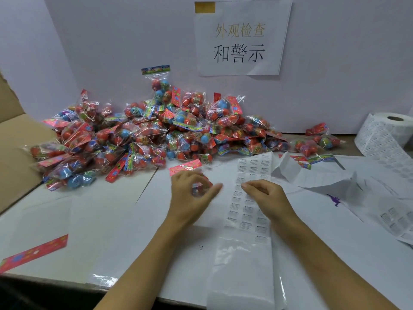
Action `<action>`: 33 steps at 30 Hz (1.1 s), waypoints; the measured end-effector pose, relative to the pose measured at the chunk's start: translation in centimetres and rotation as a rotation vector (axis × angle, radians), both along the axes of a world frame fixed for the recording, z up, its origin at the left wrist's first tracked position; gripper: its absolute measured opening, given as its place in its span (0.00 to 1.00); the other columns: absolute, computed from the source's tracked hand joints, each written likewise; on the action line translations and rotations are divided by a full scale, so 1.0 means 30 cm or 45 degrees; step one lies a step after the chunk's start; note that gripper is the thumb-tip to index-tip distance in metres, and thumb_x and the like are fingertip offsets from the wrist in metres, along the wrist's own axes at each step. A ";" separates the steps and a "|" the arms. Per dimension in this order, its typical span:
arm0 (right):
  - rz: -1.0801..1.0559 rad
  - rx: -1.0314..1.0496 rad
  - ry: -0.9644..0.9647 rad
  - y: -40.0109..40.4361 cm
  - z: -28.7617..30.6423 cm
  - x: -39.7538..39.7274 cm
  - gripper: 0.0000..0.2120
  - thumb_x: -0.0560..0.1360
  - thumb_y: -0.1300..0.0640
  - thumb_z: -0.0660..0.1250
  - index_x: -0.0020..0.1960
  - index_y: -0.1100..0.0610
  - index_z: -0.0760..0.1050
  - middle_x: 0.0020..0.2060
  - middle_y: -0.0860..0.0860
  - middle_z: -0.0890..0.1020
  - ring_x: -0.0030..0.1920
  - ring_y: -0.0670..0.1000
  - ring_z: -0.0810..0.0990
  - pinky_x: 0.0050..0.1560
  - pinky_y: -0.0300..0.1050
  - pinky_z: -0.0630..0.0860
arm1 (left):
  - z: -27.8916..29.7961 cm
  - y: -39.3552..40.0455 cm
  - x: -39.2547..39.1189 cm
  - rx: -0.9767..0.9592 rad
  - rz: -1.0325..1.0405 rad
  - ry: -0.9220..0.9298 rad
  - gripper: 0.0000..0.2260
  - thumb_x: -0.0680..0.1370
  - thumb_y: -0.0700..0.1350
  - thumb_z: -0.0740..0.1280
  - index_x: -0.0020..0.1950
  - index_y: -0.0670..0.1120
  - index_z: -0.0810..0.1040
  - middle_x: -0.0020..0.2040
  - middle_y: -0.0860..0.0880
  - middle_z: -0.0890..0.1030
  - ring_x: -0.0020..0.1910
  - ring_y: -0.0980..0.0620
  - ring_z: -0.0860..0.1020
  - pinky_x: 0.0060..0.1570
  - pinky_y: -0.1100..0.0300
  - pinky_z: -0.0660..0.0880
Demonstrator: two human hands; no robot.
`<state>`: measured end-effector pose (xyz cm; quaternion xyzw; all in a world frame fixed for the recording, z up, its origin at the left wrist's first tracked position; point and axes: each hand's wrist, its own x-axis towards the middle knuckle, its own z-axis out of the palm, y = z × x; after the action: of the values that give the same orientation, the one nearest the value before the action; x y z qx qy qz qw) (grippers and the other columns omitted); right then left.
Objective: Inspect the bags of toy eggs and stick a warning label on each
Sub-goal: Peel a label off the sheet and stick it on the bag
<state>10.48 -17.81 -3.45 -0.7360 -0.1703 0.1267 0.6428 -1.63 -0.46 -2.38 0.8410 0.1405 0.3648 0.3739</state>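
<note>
Beside label strip [248,198], left hand [190,193] gripping egg bag [196,182], right hand [266,195] on strip

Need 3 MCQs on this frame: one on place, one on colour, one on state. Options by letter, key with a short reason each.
1. Where does the label roll stand?
A. far right, by the wall
B. on the pile of bags
C. at the table's near left edge

2. What colour is the bag header just beyond the left hand?
A. green
B. pink-red
C. black

3. What is the right hand doing?
A. lying flat on bare table
B. lifting the roll
C. fingertips down on the label strip

Key: 1 A, the roll sits at the right edge against the wall. 2 B, the card above the left hand's fingers is pink-red. 3 C, the fingers are bent onto the strip of printed labels; whether a label is already pinched off cannot be told.
</note>
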 end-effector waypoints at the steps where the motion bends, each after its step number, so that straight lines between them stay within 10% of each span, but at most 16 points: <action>1: -0.033 -0.012 -0.005 -0.001 0.000 0.004 0.06 0.74 0.50 0.76 0.47 0.53 0.84 0.47 0.48 0.87 0.55 0.51 0.83 0.61 0.51 0.78 | -0.006 -0.010 -0.001 0.086 -0.107 0.109 0.20 0.66 0.63 0.79 0.39 0.46 0.85 0.56 0.51 0.81 0.65 0.48 0.71 0.66 0.53 0.65; 4: -0.095 0.010 0.032 -0.007 0.006 0.016 0.07 0.74 0.50 0.75 0.45 0.54 0.84 0.45 0.48 0.87 0.53 0.52 0.84 0.59 0.53 0.79 | -0.033 -0.034 -0.011 0.266 -0.350 0.460 0.30 0.55 0.77 0.74 0.41 0.54 0.84 0.71 0.56 0.69 0.78 0.52 0.54 0.77 0.52 0.50; 9: -0.053 0.152 0.087 -0.012 0.020 0.012 0.06 0.76 0.53 0.74 0.45 0.55 0.85 0.44 0.47 0.88 0.51 0.51 0.86 0.49 0.45 0.79 | -0.040 -0.016 -0.014 0.251 -0.420 0.560 0.24 0.58 0.71 0.78 0.45 0.59 0.82 0.78 0.59 0.60 0.79 0.60 0.41 0.79 0.46 0.43; 14: 0.132 -0.047 -0.141 -0.028 0.032 0.001 0.02 0.75 0.55 0.74 0.45 0.48 0.85 0.49 0.44 0.86 0.56 0.46 0.82 0.51 0.34 0.77 | -0.022 -0.007 -0.012 0.082 -0.391 0.448 0.09 0.69 0.53 0.82 0.45 0.52 0.88 0.76 0.54 0.66 0.78 0.58 0.48 0.78 0.46 0.54; 21: 0.263 -0.061 -0.229 -0.031 0.063 -0.050 0.05 0.75 0.51 0.74 0.42 0.49 0.86 0.45 0.38 0.86 0.50 0.37 0.82 0.52 0.43 0.74 | 0.018 -0.020 -0.009 -0.072 -0.149 0.118 0.04 0.73 0.45 0.79 0.46 0.49 0.87 0.60 0.49 0.74 0.64 0.50 0.65 0.61 0.61 0.67; 28: 0.282 0.069 -0.285 -0.032 0.072 -0.066 0.24 0.78 0.49 0.69 0.39 0.72 0.77 0.32 0.65 0.76 0.37 0.51 0.72 0.43 0.48 0.67 | 0.028 -0.026 -0.022 -0.207 -0.403 0.089 0.10 0.75 0.49 0.74 0.44 0.42 0.82 0.46 0.48 0.82 0.51 0.48 0.77 0.54 0.56 0.72; 33: 0.216 -0.019 -0.400 -0.025 0.061 -0.066 0.22 0.79 0.53 0.69 0.29 0.57 0.70 0.27 0.47 0.71 0.30 0.47 0.69 0.37 0.43 0.67 | 0.016 -0.037 -0.018 -0.231 -0.554 0.272 0.07 0.78 0.42 0.75 0.47 0.39 0.83 0.39 0.52 0.82 0.39 0.58 0.78 0.42 0.63 0.73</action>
<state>8.49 -18.57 -1.64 -0.7345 -0.3293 0.0650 0.5898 -2.18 -1.56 -1.89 0.8483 0.0272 0.1710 0.5004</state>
